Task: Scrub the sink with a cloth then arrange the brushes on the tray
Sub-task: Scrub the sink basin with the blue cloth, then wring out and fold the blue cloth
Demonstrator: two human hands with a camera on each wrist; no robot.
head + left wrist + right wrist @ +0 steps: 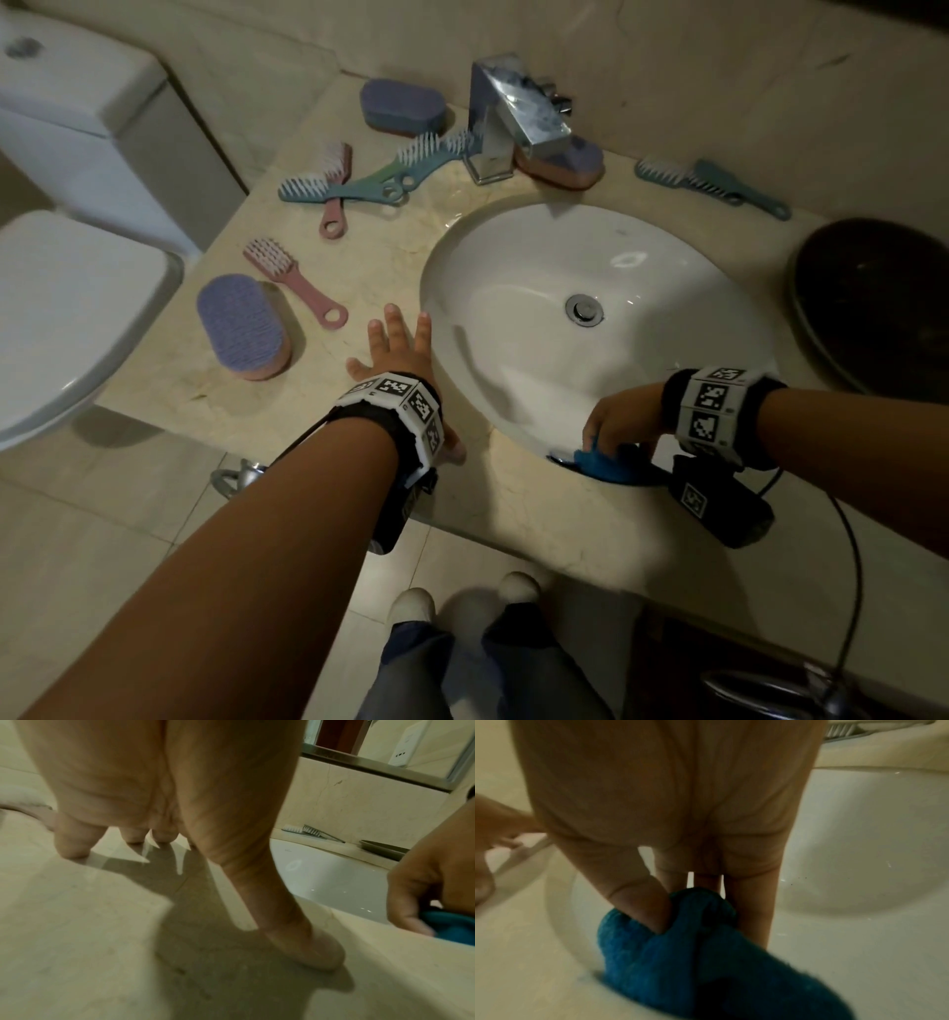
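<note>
Right hand (619, 419) at lower right of the head view, thumb and fingers bunched around the blue cloth (606, 462), pressed on the near rim of the sink (513, 246); bowl stretching up-frame from it. Left hand (398, 349) flat, fingers spread, on the counter (359, 267), nearer the brushes (292, 277) at upper left. Dark tray (873, 303) cut off at right edge; cloth partly hidden under the wrist.

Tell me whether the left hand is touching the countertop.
Touching. The left wrist view shows the left hand spread, with its fingertips and thumb pressed flat on the countertop, beside the sink.
</note>
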